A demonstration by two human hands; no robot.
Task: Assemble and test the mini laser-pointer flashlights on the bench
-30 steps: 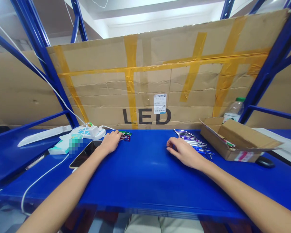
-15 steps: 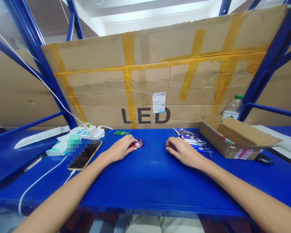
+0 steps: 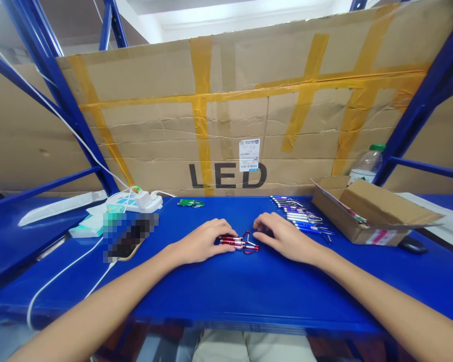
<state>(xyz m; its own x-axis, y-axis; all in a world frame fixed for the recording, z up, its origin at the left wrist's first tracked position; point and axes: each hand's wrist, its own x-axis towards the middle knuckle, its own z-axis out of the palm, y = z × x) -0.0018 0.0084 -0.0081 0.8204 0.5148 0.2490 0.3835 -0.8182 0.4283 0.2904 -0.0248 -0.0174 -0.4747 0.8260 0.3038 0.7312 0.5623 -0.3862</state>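
Observation:
My left hand is closed on a pair of red keychain flashlights, small metal tubes with carabiner clips at their right ends. They lie side by side on the blue table, partly covered by the fingers. Just right of the clips, my right hand rests with curled fingers and a gap between thumb and fingertips; nothing shows in it. Behind that hand lies a row of purple, silver and blue keychain flashlights. Green keychain flashlights lie farther back, left of the middle.
An opened cardboard box stands at the right, a bottle behind it and a black mouse beside it. On the left are a phone, a white power strip and cables. A large cardboard sheet stands along the back.
My left hand has brought the red flashlights to the right and nearer to me, close to my right hand. My right hand has stayed almost in place.

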